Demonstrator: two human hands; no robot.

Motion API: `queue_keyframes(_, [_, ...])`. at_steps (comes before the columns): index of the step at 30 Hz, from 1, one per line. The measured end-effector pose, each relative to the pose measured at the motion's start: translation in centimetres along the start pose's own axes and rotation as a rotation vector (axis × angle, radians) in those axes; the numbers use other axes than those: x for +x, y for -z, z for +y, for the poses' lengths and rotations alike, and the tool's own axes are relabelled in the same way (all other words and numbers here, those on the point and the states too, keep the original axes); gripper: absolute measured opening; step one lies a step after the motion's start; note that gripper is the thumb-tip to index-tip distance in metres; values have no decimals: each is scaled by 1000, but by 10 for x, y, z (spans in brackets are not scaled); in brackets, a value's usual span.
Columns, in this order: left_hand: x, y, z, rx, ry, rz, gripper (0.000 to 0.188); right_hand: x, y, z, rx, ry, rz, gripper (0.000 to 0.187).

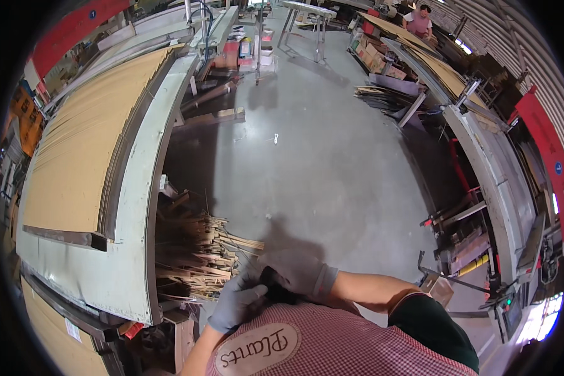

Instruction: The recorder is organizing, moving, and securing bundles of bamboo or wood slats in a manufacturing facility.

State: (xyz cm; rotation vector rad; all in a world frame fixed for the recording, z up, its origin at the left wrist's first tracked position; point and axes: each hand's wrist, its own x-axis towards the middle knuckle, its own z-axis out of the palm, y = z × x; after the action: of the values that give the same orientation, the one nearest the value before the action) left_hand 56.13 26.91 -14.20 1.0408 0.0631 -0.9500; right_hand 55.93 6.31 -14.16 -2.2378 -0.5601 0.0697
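My left hand (239,302) and my right hand (299,273), both in grey gloves, meet close in front of my checked apron (357,335). Their fingers are bent inward and closed. Between them shows a small black thing (272,289), mostly covered by the gloves, so its kind cannot be made out. Just beyond my left hand, a heap of thin wooden strips (200,254) lies on the floor beside the left workbench.
On the left, a pale workbench (131,257) bears a stack of tan sheets (94,138). Another bench (482,150) runs along the right, with a metal bar (454,279) jutting out. Grey floor (319,169) lies between. A person (418,24) stands at the far right.
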Motion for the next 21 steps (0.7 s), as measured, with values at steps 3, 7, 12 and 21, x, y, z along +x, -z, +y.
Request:
queue_keyframes(3, [2,-11,11,-197,15,-7,18,5,12,-1,-60,-4,17,33])
queue_keyframes(7, [2,-11,15,-238,61,-29,18,-4,36,-26,68,143,227,31])
queue_keyframes(12, [5,-4,3,-339,13,-86,20,-15,37,-47,121,276,-58,23])
queue_keyframes(21, [5,-9,-2,565,-537,122,19,3,-1,-15,-332,144,-516,26])
